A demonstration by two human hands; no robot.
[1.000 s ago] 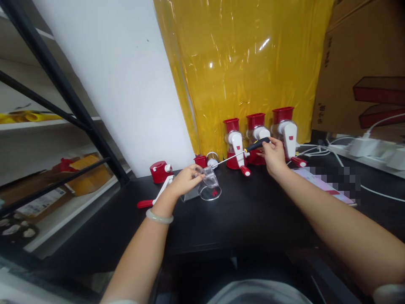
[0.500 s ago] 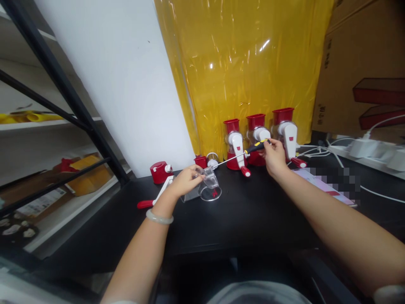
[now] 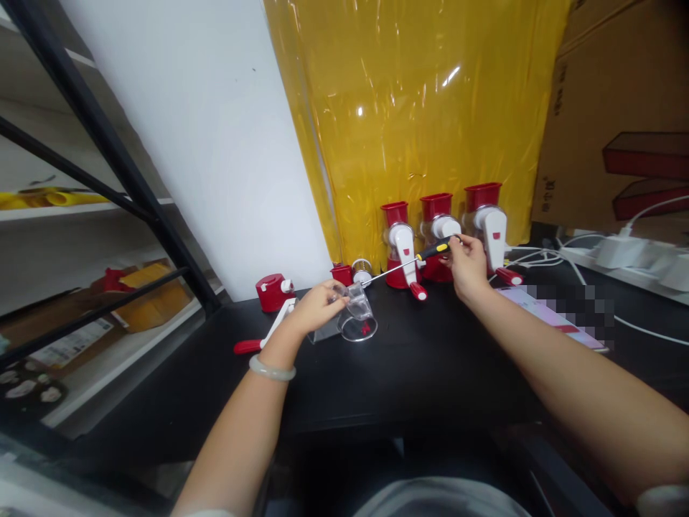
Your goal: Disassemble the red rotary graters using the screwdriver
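My left hand grips a clear plastic grater body that lies on the black table, its round opening facing me. In my right hand is the black and yellow handle of a screwdriver. The thin metal shaft slants down to the left, and its tip meets the top of the clear part. Just left of my left hand are a red grater base and a white crank with a red handle. Behind the clear part stand a small red piece and a metal grater drum.
Three red and white rotary graters stand along the yellow plastic sheet. On the right lie a phone, white cables and a power strip, with a cardboard box behind. Metal shelving borders the left side.
The yellow marks on the screwdriver handle show differently, so it has turned a little in my right hand. My left hand and the clear part keep their place.
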